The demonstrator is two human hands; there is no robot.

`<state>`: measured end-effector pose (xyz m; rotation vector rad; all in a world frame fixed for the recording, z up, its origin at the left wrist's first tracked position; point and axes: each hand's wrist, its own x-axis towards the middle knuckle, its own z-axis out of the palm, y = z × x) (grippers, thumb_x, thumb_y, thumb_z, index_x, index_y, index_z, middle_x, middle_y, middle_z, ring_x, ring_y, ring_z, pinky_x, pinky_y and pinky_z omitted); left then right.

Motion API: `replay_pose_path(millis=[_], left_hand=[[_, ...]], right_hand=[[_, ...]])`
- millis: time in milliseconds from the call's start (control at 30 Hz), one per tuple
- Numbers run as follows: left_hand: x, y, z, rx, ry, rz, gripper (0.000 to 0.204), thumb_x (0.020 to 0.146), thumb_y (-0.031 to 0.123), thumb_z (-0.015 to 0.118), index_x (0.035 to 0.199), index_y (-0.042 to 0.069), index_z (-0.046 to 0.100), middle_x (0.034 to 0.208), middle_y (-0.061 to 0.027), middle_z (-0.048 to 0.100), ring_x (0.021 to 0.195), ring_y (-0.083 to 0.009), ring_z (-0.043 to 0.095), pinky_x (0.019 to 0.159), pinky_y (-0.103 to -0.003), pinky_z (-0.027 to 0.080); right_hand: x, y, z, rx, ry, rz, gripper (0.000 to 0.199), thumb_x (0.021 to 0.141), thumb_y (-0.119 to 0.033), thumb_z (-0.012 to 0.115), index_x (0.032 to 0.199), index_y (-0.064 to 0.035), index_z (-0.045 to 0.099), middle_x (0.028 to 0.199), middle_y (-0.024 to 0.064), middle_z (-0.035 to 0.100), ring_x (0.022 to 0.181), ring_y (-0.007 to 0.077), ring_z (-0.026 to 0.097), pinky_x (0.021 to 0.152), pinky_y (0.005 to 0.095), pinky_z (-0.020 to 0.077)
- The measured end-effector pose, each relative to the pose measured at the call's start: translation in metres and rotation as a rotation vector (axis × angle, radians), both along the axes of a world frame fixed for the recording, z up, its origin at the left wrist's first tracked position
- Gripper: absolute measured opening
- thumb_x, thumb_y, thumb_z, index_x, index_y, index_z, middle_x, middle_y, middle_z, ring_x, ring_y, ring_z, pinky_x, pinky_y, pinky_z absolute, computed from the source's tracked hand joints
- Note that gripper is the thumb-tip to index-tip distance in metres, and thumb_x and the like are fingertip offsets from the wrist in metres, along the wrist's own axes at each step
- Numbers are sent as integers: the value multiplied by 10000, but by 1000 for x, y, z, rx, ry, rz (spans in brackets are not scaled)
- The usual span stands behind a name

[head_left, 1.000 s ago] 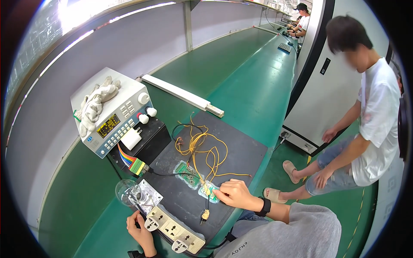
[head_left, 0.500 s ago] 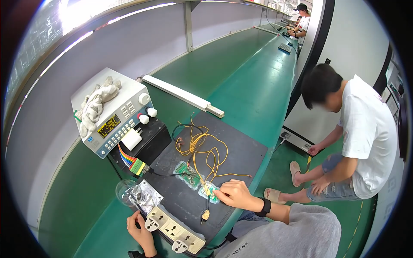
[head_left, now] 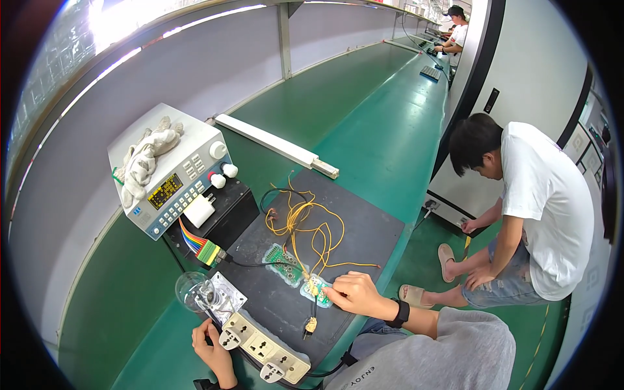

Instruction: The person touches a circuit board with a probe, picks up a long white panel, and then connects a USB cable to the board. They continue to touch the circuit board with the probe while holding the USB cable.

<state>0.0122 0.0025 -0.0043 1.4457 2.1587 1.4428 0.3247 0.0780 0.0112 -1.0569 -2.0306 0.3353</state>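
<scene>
My right hand [head_left: 354, 292] is closed, its fingertips pinching the right edge of a small green circuit board [head_left: 305, 294] on the dark mat. Yellow wires and a black lead join at this board. A larger green circuit board [head_left: 281, 263] lies just beyond it, and a black plug with a yellowish blob [head_left: 311, 327] lies nearer me. My left hand [head_left: 213, 354] rests with curled fingers at the left end of a cream power strip [head_left: 263, 344], beside a black cable. What those fingers hold, if anything, is hidden. A clear light bulb [head_left: 194, 291] stands just past that hand.
A bench power supply [head_left: 172, 175] with gloves [head_left: 148, 156] on top stands at the left. Tangled yellow wires [head_left: 296, 218] spread over the dark mat [head_left: 364, 221]. A white bar [head_left: 273, 140] lies behind. Another person [head_left: 539, 201] sits bent over at the right.
Both my hands and the boards stay in place. The person at the right has leaned lower and a little to the left.
</scene>
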Motion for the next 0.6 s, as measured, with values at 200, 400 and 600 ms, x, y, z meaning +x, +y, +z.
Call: replay_pose_path(millis=[200,400,600], left_hand=[[0,0,0,4,7,0,127,863,68,566,927,-15,638,808,-91,577,745,-226,521,707,-332,396],[2,0,4,-9,-1,-2,128,862,67,567,930,-14,638,812,-91,580,750,-225,523,706,-329,397],[1,0,1,4,12,-3,130,862,71,567,930,-14,638,811,-92,579,752,-227,525,707,-331,397]], right_hand=[[0,0,0,-4,5,0,371,800,-155,675,503,-52,477,473,65,413,416,226,421,457,335,319],[1,0,-1,-3,4,2,364,799,-152,673,506,-50,483,472,65,415,415,227,418,456,336,319],[0,0,1,5,2,-1,363,800,-153,672,506,-51,485,473,63,422,416,225,424,458,335,327]])
